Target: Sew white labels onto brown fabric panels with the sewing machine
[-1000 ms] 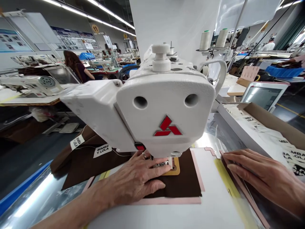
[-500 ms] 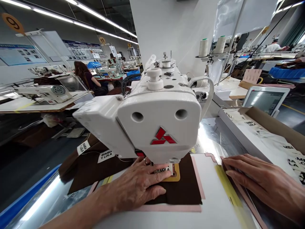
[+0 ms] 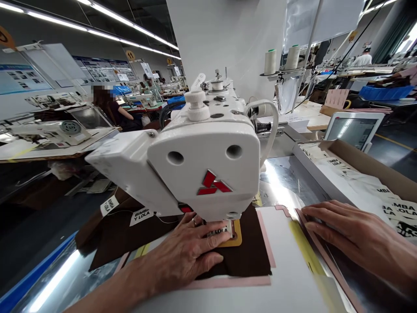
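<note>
My left hand [image 3: 185, 254] lies flat on a dark brown fabric piece [image 3: 249, 256], fingers stretched out and pressing a white "BIMBA Y LOLA" label [image 3: 221, 229] inside a yellow frame [image 3: 236, 238] under the head of a white sewing machine [image 3: 202, 161]. My right hand [image 3: 348, 237] rests flat, fingers extended, on the right edge of the white template board [image 3: 293, 278] with its pink border. The needle area is hidden by the machine head.
More brown pieces with sewn labels [image 3: 140, 215] lie to the left behind the machine. A cardboard box of loose labels [image 3: 374, 191] stands at the right, with a tablet screen [image 3: 353, 130] beyond it. Thread cones [image 3: 270, 61] stand behind. A person [image 3: 110, 108] sits at a far workstation.
Both hands keep their places on the fabric and the board. Only the camera view has drifted a little, moving the machine leftward in the picture.
</note>
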